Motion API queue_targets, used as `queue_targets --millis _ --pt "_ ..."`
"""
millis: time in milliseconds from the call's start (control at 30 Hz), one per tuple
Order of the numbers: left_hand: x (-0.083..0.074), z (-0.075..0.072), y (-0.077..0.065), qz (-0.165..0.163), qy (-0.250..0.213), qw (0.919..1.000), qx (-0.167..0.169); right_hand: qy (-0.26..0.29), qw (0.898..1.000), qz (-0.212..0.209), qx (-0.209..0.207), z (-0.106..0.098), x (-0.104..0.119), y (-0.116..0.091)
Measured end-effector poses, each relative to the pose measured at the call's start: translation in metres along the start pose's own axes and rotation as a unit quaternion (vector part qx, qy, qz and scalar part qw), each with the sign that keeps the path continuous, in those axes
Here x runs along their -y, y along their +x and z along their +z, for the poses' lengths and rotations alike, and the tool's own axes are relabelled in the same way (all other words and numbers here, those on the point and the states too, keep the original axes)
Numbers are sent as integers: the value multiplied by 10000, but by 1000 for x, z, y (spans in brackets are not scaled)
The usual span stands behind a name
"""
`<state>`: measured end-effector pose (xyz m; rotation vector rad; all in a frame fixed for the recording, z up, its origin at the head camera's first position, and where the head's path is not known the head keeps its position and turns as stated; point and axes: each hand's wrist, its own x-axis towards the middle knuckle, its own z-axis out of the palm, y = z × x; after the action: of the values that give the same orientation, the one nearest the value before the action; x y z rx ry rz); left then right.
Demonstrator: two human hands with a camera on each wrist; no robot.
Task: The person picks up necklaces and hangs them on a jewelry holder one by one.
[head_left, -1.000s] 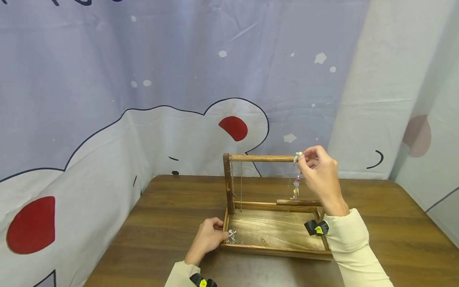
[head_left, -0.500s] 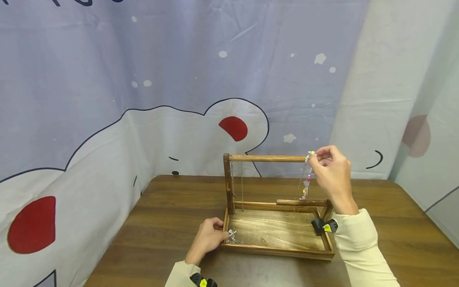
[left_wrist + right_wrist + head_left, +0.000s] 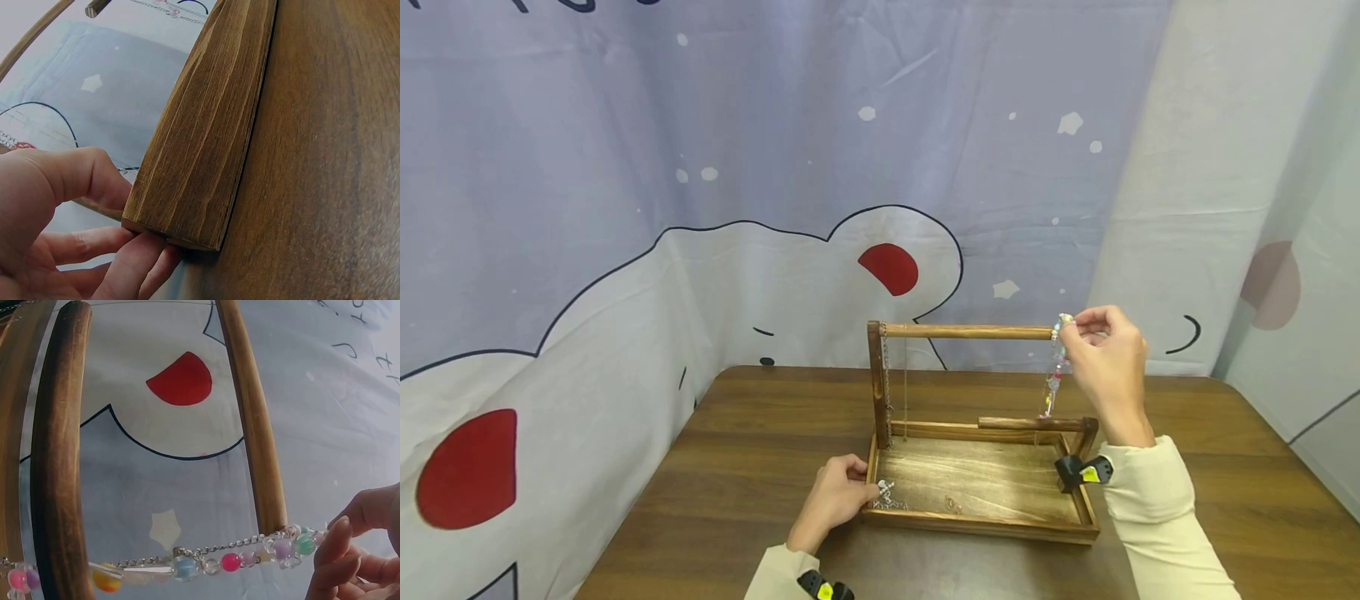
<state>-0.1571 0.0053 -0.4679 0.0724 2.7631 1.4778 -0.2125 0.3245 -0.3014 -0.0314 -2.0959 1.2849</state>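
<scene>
A wooden jewelry stand (image 3: 977, 525) has a tray base, a long upper rod (image 3: 962, 331) and a shorter lower rod (image 3: 1030, 424). My left hand (image 3: 831, 500) grips the tray's near left corner, thumb over the rim and fingers against its outside. At the upper rod's right end, my right hand (image 3: 1105, 358) pinches a pastel beaded bracelet (image 3: 1054, 382) with a silver chain. The bracelet hangs looped over that rod, and its lower part hangs behind the lower rod (image 3: 62, 456). In the right wrist view, pink, purple and green beads (image 3: 294, 547) lie close to the fingertips.
Chains (image 3: 886, 383) hang at the upper rod's left end, with a thin one (image 3: 905, 392) beside them. A silver chain (image 3: 887, 498) and a small gold-colored chain (image 3: 953, 505) lie in the tray. The stand is on a brown table (image 3: 760, 442) before a printed curtain.
My right hand has slid the beaded bracelet rightward along the upper rod to its end. My left hand stays on the tray corner.
</scene>
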Motion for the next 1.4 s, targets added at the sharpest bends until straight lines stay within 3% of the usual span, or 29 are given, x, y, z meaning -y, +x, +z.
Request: queue_targets --millis 200,800,1400 --pt "1 0 0 18 -73 10000 54 -8 10000 48 -38 0 -2 1" --pt "-2 -1 -2 14 -73 10000 61 -200 9987 -186 420 7 1 7" --pt "-1 -1 -2 6 -75 9999 79 -1 9939 -843 705 22 5 6"
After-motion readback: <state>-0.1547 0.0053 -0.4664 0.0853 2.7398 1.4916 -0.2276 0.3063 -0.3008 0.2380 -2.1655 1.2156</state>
